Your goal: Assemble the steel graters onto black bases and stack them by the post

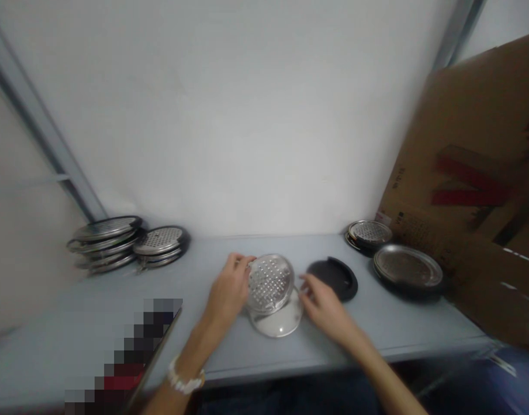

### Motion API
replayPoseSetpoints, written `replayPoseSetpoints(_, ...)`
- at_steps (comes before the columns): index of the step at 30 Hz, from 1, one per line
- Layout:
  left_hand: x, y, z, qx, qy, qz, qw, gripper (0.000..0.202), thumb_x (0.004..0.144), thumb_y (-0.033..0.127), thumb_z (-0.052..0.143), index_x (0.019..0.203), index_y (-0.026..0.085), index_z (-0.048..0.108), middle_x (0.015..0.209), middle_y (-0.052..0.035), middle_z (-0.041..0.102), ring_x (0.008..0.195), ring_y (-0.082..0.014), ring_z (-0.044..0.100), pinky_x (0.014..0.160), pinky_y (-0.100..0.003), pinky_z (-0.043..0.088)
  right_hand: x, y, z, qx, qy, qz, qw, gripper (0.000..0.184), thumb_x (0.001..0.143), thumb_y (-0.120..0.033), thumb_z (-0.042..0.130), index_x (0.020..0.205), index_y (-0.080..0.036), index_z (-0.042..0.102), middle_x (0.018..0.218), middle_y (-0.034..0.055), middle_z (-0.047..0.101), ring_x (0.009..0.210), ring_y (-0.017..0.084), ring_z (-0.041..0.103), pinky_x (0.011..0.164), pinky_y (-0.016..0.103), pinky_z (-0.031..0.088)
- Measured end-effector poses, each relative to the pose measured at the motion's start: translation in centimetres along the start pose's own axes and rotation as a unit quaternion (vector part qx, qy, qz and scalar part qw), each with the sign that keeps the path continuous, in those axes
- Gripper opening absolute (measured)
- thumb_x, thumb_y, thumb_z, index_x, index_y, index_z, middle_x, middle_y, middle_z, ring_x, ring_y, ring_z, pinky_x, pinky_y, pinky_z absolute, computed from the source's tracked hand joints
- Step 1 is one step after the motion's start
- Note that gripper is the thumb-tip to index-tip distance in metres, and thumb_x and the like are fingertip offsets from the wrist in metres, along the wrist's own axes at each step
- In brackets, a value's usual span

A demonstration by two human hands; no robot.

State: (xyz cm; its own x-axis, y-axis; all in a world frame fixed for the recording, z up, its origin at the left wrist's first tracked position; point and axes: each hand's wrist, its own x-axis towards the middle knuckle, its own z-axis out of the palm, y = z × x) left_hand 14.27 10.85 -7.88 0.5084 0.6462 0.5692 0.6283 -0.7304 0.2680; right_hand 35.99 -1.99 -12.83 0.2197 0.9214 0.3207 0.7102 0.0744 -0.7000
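Note:
My left hand [228, 291] grips the left rim of a round perforated metal disc [269, 281], tilted up toward me. Under it on the grey table [117, 300] lies a clear round lid [278, 320]. My right hand [322, 302] is at the disc's right edge, fingers curled and pinching near the rim; whether it holds the disc or the clear lid I cannot tell. A black round ring piece [334, 276] lies just behind my right hand.
Two stacks of metal perforated discs [106, 242] [160, 245] stand at the back left. At the back right sit a small perforated disc [368, 233] and a larger metal tray [408, 268]. Cardboard boxes [476, 190] lean at the right. A pixelated object [134, 357] lies front left.

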Motion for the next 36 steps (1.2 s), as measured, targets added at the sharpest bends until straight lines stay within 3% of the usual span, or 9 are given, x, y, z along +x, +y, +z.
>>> replayPoseSetpoints(7,-0.7,1.2,0.0,0.096,0.076,0.134,0.983,0.027,0.099,0.010,0.048,0.118,0.021,0.064,0.110,-0.0084,0.066,0.091,-0.0211,0.069,0.075,-0.029,0.058,0.0,0.0,0.6,0.031,-0.008,-0.012,0.999,0.041,0.093,-0.020,0.052,0.134,-0.018,0.056,0.115,0.0122,0.070,0.095,0.024,0.068,0.090,0.040,0.053)
replayPoseSetpoints(10,-0.7,1.1,-0.1,0.063,0.056,0.174,0.981,0.023,0.100,0.011,0.047,0.116,0.019,0.061,0.112,-0.0085,0.068,0.091,-0.0211,0.070,0.078,-0.032,0.059,0.0,0.2,0.7,0.040,-0.003,-0.043,0.998,0.039,0.095,-0.017,0.047,0.133,-0.020,0.058,0.125,0.0125,0.068,0.112,0.025,0.065,0.100,0.041,0.049)
replayPoseSetpoints(14,-0.5,1.1,-0.8,0.012,0.025,0.203,0.979,0.020,0.100,0.011,0.046,0.115,0.018,0.057,0.108,-0.0075,0.070,0.096,-0.0224,0.070,0.083,-0.036,0.059,0.1,0.3,0.5,0.034,0.002,-0.061,0.998,0.034,0.097,-0.018,0.047,0.129,-0.020,0.060,0.122,0.0112,0.069,0.112,0.024,0.065,0.099,0.038,0.049)
replayPoseSetpoints(19,-0.6,1.5,-1.2,-0.032,0.018,0.182,0.983,0.018,0.100,0.012,0.045,0.112,0.021,0.056,0.107,-0.0059,0.068,0.096,-0.0215,0.068,0.087,-0.036,0.057,0.2,-0.3,0.1,0.005,0.027,-0.071,0.997,0.021,0.096,-0.019,0.046,0.100,-0.020,0.067,0.093,0.0074,0.072,0.083,0.021,0.066,0.077,0.030,0.050)
replayPoseSetpoints(24,-0.4,2.3,-1.1,-0.078,0.028,0.038,0.996,0.005,0.096,0.021,0.051,0.098,0.020,0.055,0.097,-0.0061,0.063,0.091,-0.0233,0.064,0.080,-0.036,0.053,0.5,-0.7,-1.0,-0.009,0.123,-0.038,0.992,0.022,0.096,-0.027,0.046,0.085,-0.020,0.064,0.080,0.0062,0.069,0.073,0.021,0.063,0.069,0.030,0.044)
replayPoseSetpoints(27,-0.5,3.4,-1.5,-0.149,-0.107,0.020,0.983,0.007,0.092,0.020,0.054,0.085,0.020,0.057,0.084,-0.0021,0.063,0.079,-0.0195,0.062,0.074,-0.031,0.049,0.6,-0.5,-1.9,-0.003,0.192,-0.004,0.981,0.025,0.097,-0.033,0.045,0.084,-0.021,0.062,0.075,0.0048,0.067,0.067,0.020,0.059,0.065,0.029,0.042)
replayPoseSetpoints(30,-2.7,5.5,-1.4,-0.247,-0.308,0.064,0.917,0.009,0.090,0.021,0.057,0.086,0.020,0.065,0.081,-0.0001,0.068,0.075,-0.0167,0.063,0.070,-0.026,0.048,0.5,-0.1,-2.9,0.038,0.251,0.035,0.967,0.029,0.098,-0.040,0.047,0.081,-0.021,0.060,0.069,0.0022,0.065,0.062,0.019,0.056,0.061,0.028,0.041)
replayPoseSetpoints(33,-7.8,7.7,0.8,-0.304,-0.421,0.119,0.847,0.027,0.097,0.024,0.047,0.107,0.023,0.072,0.105,-0.0038,0.074,0.098,-0.0190,0.067,0.091,-0.028,0.048,0.7,0.3,-3.8,0.100,0.288,0.051,0.951,0.030,0.095,-0.046,0.051,0.087,-0.020,0.062,0.074,0.0027,0.067,0.067,0.019,0.061,0.062,0.028,0.046)
replayPoseSetpoints(36,-13.7,8.6,5.4,-0.267,-0.470,0.096,0.836,0.049,0.095,0.020,0.045,0.142,0.017,0.055,0.147,-0.0138,0.056,0.137,-0.0272,0.049,0.116,-0.037,0.034,0.9,0.5,-4.7,0.165,0.312,0.052,0.934,0.029,0.092,-0.048,0.058,0.088,-0.020,0.062,0.076,0.0019,0.066,0.066,0.019,0.062,0.061,0.028,0.051)
